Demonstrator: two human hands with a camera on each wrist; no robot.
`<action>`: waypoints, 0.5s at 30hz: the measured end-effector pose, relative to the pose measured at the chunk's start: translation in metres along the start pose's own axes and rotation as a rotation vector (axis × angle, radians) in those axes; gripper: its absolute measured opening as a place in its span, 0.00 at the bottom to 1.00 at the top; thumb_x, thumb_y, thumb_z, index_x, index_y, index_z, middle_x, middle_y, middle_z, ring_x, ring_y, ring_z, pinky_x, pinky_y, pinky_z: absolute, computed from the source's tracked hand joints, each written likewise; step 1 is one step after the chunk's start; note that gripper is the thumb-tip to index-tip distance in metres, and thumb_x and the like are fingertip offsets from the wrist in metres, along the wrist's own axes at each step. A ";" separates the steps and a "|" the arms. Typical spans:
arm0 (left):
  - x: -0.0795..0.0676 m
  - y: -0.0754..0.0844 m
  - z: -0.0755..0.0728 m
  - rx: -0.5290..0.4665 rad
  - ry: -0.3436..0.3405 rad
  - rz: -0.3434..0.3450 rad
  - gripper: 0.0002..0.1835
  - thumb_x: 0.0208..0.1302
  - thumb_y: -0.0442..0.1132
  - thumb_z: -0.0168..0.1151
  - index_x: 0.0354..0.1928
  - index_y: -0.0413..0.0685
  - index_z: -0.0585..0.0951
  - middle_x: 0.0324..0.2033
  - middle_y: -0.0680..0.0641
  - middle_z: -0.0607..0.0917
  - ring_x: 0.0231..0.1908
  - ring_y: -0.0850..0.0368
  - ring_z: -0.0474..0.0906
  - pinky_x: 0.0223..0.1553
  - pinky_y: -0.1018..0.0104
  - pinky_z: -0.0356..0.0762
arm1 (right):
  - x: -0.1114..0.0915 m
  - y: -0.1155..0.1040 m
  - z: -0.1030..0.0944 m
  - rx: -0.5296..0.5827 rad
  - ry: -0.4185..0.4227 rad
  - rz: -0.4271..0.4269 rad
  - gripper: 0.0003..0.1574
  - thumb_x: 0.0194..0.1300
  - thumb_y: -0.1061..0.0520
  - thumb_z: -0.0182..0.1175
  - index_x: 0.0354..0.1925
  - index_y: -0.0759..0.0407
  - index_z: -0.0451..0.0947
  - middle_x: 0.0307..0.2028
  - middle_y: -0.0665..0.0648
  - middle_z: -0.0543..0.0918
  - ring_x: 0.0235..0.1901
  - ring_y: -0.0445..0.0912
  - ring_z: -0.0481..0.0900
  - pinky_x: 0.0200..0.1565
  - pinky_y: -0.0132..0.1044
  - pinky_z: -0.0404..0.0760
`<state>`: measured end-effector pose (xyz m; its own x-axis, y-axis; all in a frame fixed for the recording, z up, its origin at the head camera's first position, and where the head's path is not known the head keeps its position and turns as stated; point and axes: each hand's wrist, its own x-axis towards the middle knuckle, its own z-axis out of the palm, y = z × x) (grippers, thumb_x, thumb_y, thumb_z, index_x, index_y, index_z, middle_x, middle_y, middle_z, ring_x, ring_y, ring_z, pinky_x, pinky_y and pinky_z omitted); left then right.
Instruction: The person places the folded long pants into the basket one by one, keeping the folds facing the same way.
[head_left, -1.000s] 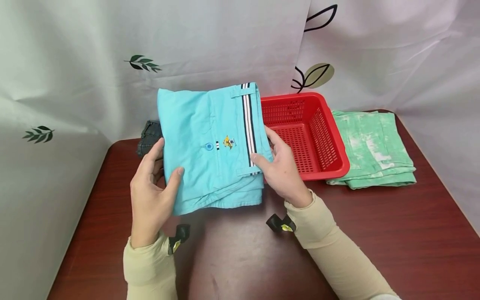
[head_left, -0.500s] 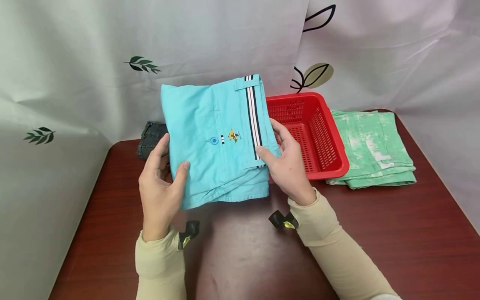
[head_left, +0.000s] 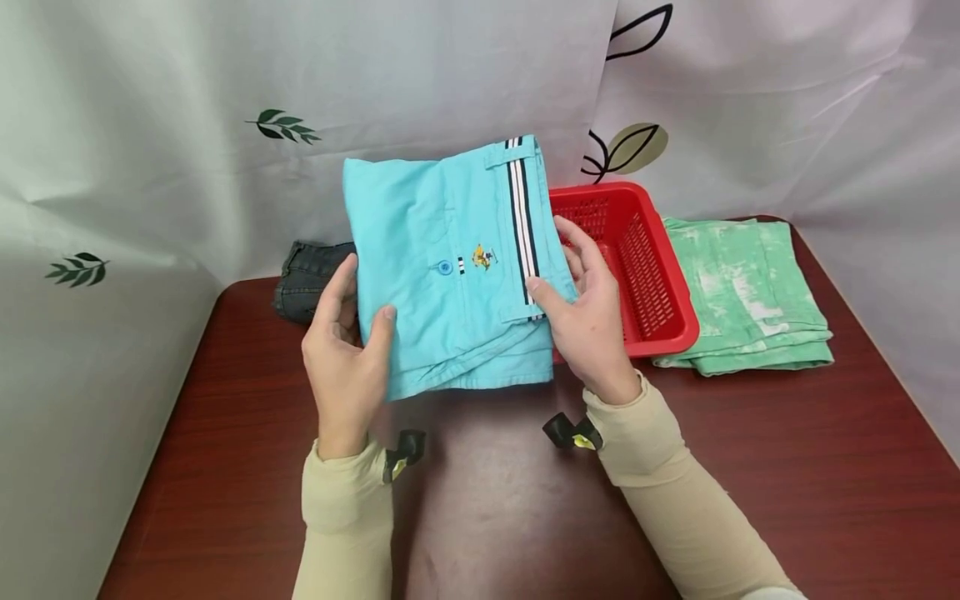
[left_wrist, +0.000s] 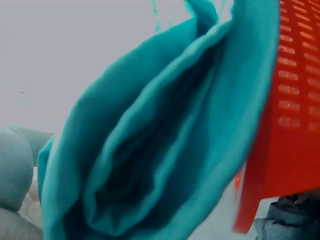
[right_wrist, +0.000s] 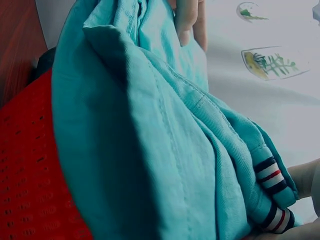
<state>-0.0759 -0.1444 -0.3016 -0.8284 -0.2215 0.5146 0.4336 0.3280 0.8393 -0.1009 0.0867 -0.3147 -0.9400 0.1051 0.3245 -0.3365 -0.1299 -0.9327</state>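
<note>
And here we are, with a folded turquoise garment held up over the table between two hands! On the left edge, the person's left hand has a pinching grip, thumb across the front and fingers round behind the folds. On the opposite edge, the right hand matches it, its grip closed on the cloth, thumb pressed by the striped waistband. We see the garment tilted, with a blue button and a small yellow emblem facing us. From the left wrist we look straight into its stacked layers.

Just behind it sits the red basket, its left part hidden by the cloth; whether the two touch, we cannot tell. Over to the right of the basket, we have a green-and-white folded garment lying on the table. Far left, a dark garment peeks out from behind the turquoise one. And all along the back, a pale curtain hangs, printed with leaves!
</note>
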 end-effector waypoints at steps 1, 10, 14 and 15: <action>0.000 -0.001 0.002 -0.010 0.004 -0.001 0.31 0.63 0.21 0.60 0.69 0.43 0.74 0.60 0.49 0.80 0.58 0.55 0.79 0.61 0.62 0.73 | 0.000 0.000 -0.001 0.000 0.002 -0.002 0.42 0.66 0.71 0.61 0.74 0.58 0.62 0.64 0.53 0.76 0.62 0.47 0.75 0.55 0.42 0.81; 0.002 -0.007 0.016 -0.059 0.042 -0.049 0.29 0.64 0.22 0.60 0.67 0.42 0.75 0.60 0.47 0.80 0.57 0.54 0.80 0.60 0.62 0.74 | 0.006 -0.001 -0.009 -0.012 -0.018 -0.011 0.41 0.67 0.69 0.60 0.75 0.58 0.61 0.70 0.53 0.70 0.67 0.47 0.70 0.59 0.40 0.77; 0.002 -0.010 0.020 -0.059 0.054 -0.066 0.28 0.64 0.22 0.60 0.67 0.43 0.76 0.59 0.47 0.81 0.53 0.54 0.82 0.57 0.63 0.76 | 0.007 -0.001 -0.012 -0.043 -0.040 -0.003 0.43 0.68 0.68 0.60 0.77 0.57 0.59 0.71 0.52 0.68 0.68 0.46 0.68 0.60 0.40 0.77; 0.002 -0.011 0.021 -0.058 0.059 -0.070 0.28 0.64 0.22 0.60 0.67 0.43 0.76 0.59 0.47 0.81 0.52 0.54 0.82 0.56 0.63 0.77 | 0.007 -0.001 -0.013 -0.051 -0.048 0.000 0.43 0.68 0.67 0.61 0.77 0.56 0.59 0.71 0.51 0.68 0.69 0.45 0.67 0.60 0.40 0.77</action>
<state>-0.0904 -0.1290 -0.3136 -0.8357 -0.2962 0.4624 0.3968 0.2564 0.8814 -0.1064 0.1002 -0.3138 -0.9421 0.0576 0.3305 -0.3343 -0.0798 -0.9391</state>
